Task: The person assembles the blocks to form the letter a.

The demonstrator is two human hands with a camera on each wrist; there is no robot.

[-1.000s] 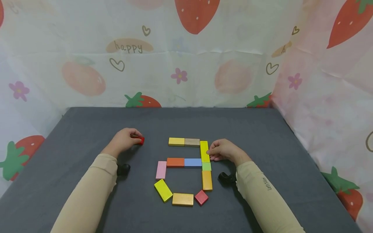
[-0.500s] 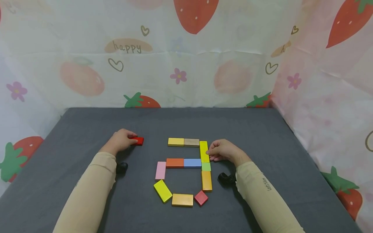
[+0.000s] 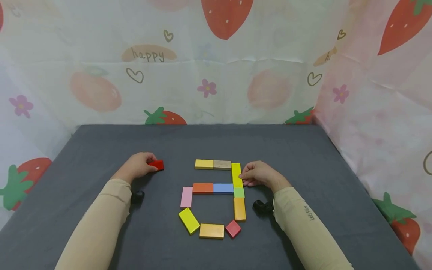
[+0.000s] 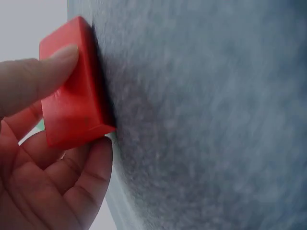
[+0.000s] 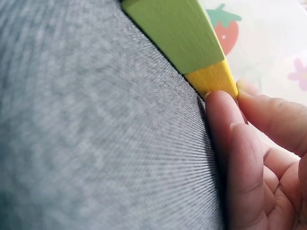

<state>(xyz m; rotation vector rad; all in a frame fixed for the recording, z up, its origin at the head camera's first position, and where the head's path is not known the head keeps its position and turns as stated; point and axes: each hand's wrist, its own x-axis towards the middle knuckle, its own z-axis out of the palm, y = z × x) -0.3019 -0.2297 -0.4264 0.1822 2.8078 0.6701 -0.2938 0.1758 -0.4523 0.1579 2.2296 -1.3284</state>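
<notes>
My left hand (image 3: pixel 137 165) pinches a red rectangular block (image 3: pixel 156 165) at the left of the grey cloth. Its thumb lies over one broad face of the red block (image 4: pixel 69 105) in the left wrist view, with curled fingers behind and below. To the right, my right hand (image 3: pixel 262 174) holds a long yellow block (image 3: pixel 237 174) at its right side. In the right wrist view, the thumb and forefinger meet the edge of this yellow block (image 5: pixel 213 79). A green block (image 3: pixel 239 192) adjoins its near end, and a tan block (image 3: pixel 222 165) its far end.
Left of the tan block is a pale yellow one (image 3: pixel 204 164). Orange (image 3: pixel 203 188) and blue (image 3: pixel 223 188) blocks form a middle row. Pink (image 3: pixel 186 197), yellow (image 3: pixel 189 220), golden (image 3: pixel 211 230), red (image 3: pixel 233 228) and amber (image 3: pixel 240 209) blocks loop below. A printed curtain (image 3: pixel 229 93) hangs behind.
My left hand has drawn the red block slightly left and toward me, and its grip on it has shifted. The right hand and the laid-out blocks have stayed put.
</notes>
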